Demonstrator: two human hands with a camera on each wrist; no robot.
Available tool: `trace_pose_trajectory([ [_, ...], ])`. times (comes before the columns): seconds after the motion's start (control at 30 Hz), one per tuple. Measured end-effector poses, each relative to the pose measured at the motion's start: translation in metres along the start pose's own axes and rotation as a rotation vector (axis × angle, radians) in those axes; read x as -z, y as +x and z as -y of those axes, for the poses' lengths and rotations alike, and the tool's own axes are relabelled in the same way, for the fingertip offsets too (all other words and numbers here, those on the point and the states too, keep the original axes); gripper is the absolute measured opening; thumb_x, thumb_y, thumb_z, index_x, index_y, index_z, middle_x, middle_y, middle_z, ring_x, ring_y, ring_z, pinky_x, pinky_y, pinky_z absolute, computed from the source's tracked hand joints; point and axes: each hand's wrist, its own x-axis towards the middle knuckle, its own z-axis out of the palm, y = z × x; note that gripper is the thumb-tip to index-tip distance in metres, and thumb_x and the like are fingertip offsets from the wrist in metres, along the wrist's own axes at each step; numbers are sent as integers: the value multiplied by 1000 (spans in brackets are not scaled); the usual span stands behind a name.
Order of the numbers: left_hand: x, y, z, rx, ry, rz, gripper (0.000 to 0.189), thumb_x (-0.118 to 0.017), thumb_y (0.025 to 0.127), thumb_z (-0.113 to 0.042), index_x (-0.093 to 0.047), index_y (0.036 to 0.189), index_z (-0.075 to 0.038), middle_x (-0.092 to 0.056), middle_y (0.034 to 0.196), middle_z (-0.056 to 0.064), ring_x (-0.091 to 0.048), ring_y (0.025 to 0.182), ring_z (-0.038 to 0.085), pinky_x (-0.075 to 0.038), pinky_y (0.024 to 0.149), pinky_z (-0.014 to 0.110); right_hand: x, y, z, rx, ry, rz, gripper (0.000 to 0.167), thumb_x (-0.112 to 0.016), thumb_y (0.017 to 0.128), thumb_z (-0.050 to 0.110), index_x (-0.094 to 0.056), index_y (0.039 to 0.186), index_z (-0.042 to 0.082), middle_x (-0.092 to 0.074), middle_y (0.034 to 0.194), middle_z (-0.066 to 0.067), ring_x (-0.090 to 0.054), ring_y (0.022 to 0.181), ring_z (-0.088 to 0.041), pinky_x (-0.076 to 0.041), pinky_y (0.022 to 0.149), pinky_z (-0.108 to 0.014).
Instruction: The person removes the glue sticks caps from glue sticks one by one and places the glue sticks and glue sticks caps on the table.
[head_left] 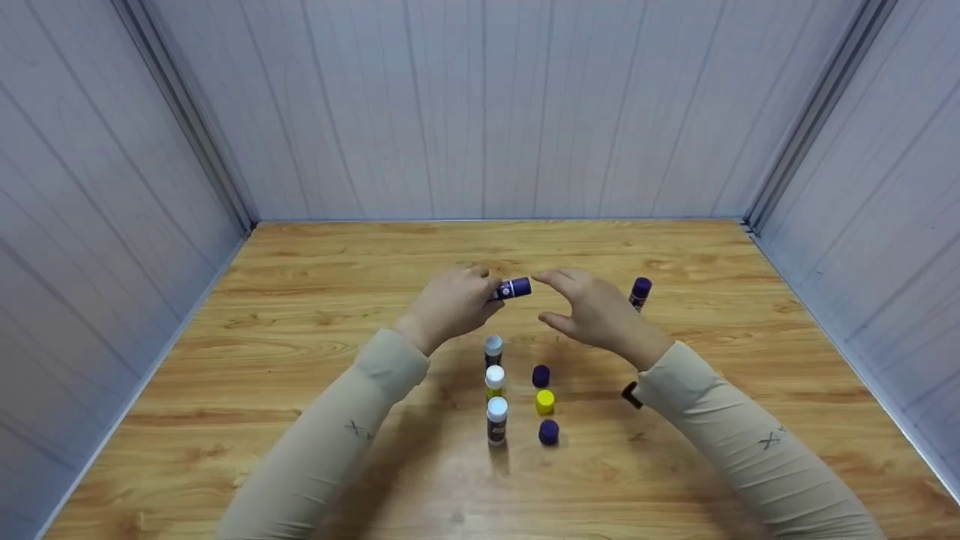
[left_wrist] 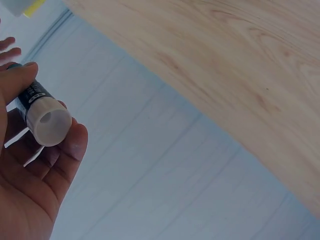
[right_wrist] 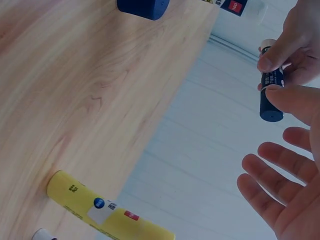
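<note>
My left hand [head_left: 455, 300] grips a dark glue stick [left_wrist: 36, 95] around its barrel, above the table. Its purple cap [head_left: 519, 286] points right, toward my right hand; its white base [left_wrist: 50, 122] faces the left wrist camera. My right hand [head_left: 592, 309] is held just right of the cap, fingers extended and thumb apart, holding nothing. In the right wrist view the right thumb [right_wrist: 295, 102] overlaps the capped end. Nearer me, three uncapped glue sticks [head_left: 496, 420] stand in a column. Right of them lie loose caps, two purple [head_left: 548, 432] and one yellow [head_left: 544, 403].
Another purple-capped glue stick [head_left: 640, 292] stands behind my right hand, partly hidden. A yellow glue stick [right_wrist: 110, 210] shows in the right wrist view. A small dark object [head_left: 631, 395] peeks out beside my right cuff. White panel walls [head_left: 480, 112] enclose the wooden table [head_left: 300, 300].
</note>
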Motion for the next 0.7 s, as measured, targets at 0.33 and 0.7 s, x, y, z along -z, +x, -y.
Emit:
trace_pose_trajectory([
  [0.33, 4, 3, -19, -65, 46, -7, 26, -75, 106, -28, -78, 114, -4, -76, 102, 13, -73, 87, 26, -65, 77, 41, -2, 3, 3, 57, 32, -13, 46, -83, 97, 15, -68, 139, 2, -75, 132, -18, -73, 121, -37, -61, 102, -53],
  [0.7, 3, 3, -25, -60, 83, -25, 26, -74, 105, -32, -75, 110, -7, -72, 100, 10, -68, 82, 22, -64, 69, 38, -6, -2, -2, 137, 73, -119, 30, -80, 99, 10, -75, 127, 0, -80, 116, -18, -79, 104, -34, -65, 87, -49],
])
